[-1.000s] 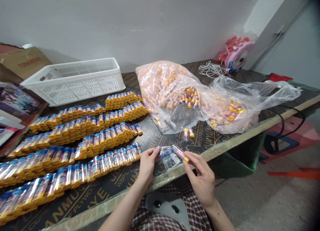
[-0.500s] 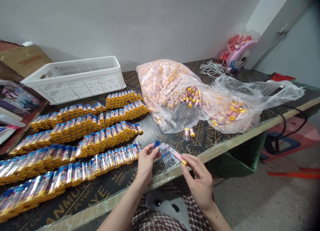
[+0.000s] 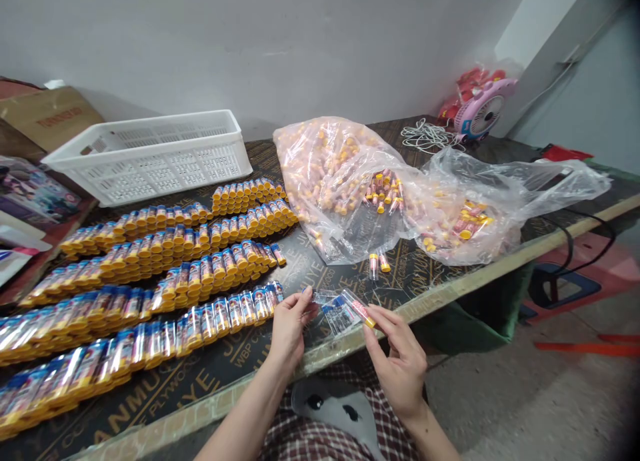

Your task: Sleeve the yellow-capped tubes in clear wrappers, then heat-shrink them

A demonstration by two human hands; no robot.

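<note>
My right hand [image 3: 397, 354] is closed on the yellow-capped end of a clear tube [image 3: 358, 308] with a pink and white print. The tube slants up to the left over the table's front edge. To its left, my left hand [image 3: 291, 324] pinches a small clear piece [image 3: 320, 296], whose shape is blurred. Several clear items with blue parts [image 3: 339, 316] lie on the table between my hands. Beyond them stand two short yellow-capped tubes [image 3: 373, 266], beside the mouth of a large plastic bag [image 3: 330, 174] full of such tubes.
Stacked rows of blue and yellow tubes [image 3: 220, 268] cover the table's left. Behind them is a white basket [image 3: 165, 161]. A second bag [image 3: 465, 228], a cable [image 3: 430, 136] and a pink fan [image 3: 485, 114] are on the right. A pink stool [image 3: 605, 268] stands beyond the front edge.
The blue-ended piece at my left fingertips has come away from the tube and the blue end has dropped out of sight there. Blue parts now show on the items below. My right hand has barely moved.
</note>
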